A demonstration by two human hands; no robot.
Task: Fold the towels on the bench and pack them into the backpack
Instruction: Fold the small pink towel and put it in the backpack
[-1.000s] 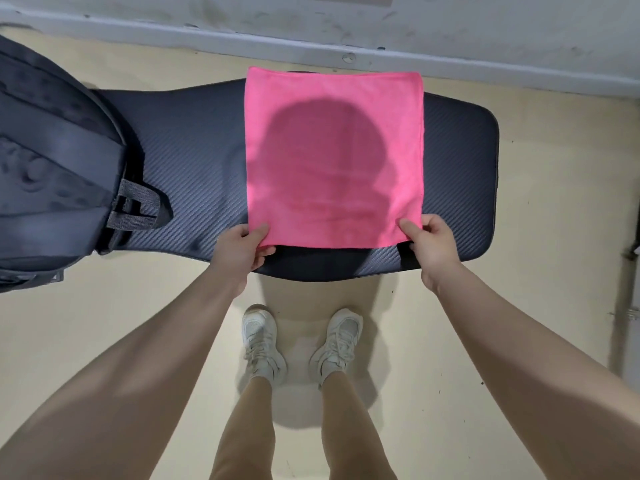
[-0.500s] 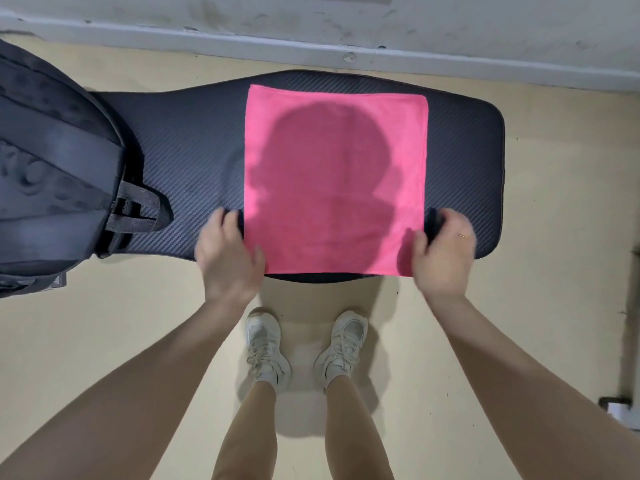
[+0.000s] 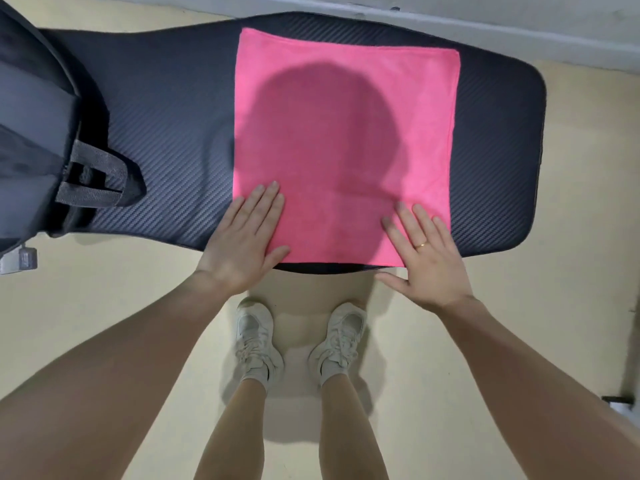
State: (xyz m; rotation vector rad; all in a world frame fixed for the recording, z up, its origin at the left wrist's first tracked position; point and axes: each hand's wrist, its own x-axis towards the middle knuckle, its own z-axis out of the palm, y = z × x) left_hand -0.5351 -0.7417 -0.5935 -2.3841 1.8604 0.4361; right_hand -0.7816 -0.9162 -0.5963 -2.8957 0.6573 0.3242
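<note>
Pale yellow floor (image 3: 571,237) below a scuffed grey-white wall base (image 3: 519,26).

Bright, even indoor light falls from above and behind the person, throwing a round, soft-edged head shadow across the middle of the flat pink microfibre towel (image 3: 346,147) and onto the dark, ribbed padded bench (image 3: 166,109) to its left. A paler shadow pools on the cream floor (image 3: 519,306) around the white lace-up trainers (image 3: 256,341). No glare shows; the bench's weave catches only a faint sheen. Focus is fairly sharp at the centre and the towel's nap looks slightly smeared. Wide-angle distortion bows the bench's edges and stretches the bare forearms at the lower corners, where detail softens
</note>
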